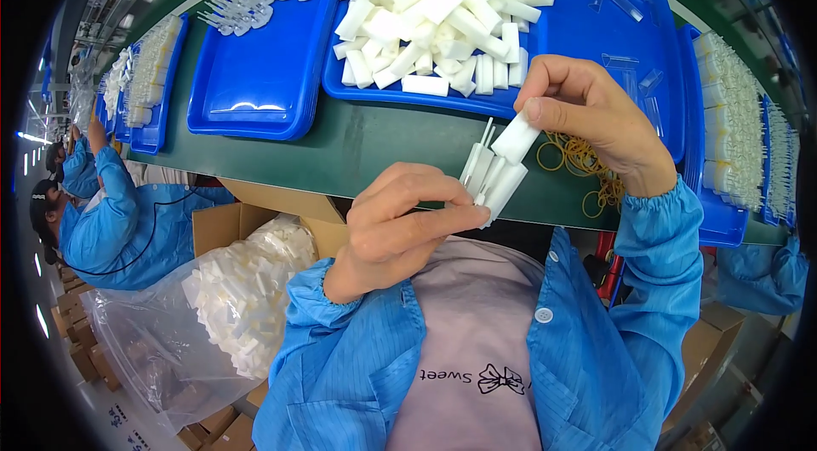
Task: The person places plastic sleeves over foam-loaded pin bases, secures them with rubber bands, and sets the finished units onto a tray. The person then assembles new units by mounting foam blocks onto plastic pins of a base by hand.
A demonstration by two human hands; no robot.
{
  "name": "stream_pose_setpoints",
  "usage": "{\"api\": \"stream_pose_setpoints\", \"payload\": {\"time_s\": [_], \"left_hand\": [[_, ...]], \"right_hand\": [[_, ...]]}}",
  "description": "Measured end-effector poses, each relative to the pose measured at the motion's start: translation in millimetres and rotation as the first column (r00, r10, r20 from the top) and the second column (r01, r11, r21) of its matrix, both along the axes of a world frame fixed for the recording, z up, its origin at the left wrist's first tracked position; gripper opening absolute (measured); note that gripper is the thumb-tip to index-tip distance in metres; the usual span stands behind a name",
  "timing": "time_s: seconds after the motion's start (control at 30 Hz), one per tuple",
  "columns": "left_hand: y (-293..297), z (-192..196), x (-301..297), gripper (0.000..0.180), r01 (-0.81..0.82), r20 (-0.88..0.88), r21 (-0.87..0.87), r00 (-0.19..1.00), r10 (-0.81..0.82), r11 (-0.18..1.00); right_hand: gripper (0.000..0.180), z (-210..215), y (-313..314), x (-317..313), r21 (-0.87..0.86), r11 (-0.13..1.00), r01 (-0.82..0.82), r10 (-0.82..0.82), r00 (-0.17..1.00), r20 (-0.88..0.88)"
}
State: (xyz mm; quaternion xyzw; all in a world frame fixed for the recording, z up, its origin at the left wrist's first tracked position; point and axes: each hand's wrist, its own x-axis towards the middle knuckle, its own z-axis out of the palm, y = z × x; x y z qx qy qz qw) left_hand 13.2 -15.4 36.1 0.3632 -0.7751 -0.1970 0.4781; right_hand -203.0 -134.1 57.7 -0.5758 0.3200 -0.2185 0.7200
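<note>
Above the green bench point(357, 149), both hands, left hand point(400, 225) and right hand point(587, 115), pinch white sticks point(494, 174).

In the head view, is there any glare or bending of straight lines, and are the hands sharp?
Head view: ceiling lights glare on the empty blue tray; the green table edge curves from fisheye distortion, with black corners; the left hand, right hand and white pieces between them look sharp; co-workers far left are small and warped.

foam pieces point(442, 8) in tray point(587, 25), rubber bands point(587, 166) right, bagged box point(230, 306) lower left
</note>
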Motion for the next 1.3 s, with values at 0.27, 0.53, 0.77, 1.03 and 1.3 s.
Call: {"api": "stream_pose_setpoints", "payload": {"time_s": [0.27, 0.53, 0.77, 1.03, 1.3], "left_hand": [[-4.6, 3.6, 1.5, 0.040, 0.030, 0.013, 0.021, 0.999, -0.031, 0.999], [7.4, 8.4, -12.7, 0.033, -0.255, -0.149, 0.127, 0.951, 0.272, 0.959], [7.7, -11.1, -0.1, 0.029, -0.230, -0.115, 0.244, 0.958, 0.263, 0.942], [11.4, -12.6, 1.8, 0.027, -0.317, -0.115, 0.231, 0.930, 0.350, 0.920], [13.0, -6.9, 3.5, 0.032, -0.350, -0.029, 0.013, 0.936, 0.350, 0.937]], "right_hand": [[0.017, 9.2, -1.1, 3.8, -0.063, 0.987, -0.151, 0.148, 0.988, -0.054], [0.018, 9.3, 31.0, 15.1, -0.147, 0.988, -0.039, 0.040, 0.999, 0.007], [0.017, 3.2, 1.8, 30.4, -0.790, 0.608, 0.083, -0.209, 0.976, -0.058], [0.019, -36.1, -31.1, 69.3, -0.979, 0.022, -0.201, -0.455, 0.870, -0.189], [0.024, -20.3, -23.1, 59.6, -0.431, 0.847, 0.311, -0.257, 0.949, 0.181]]}}
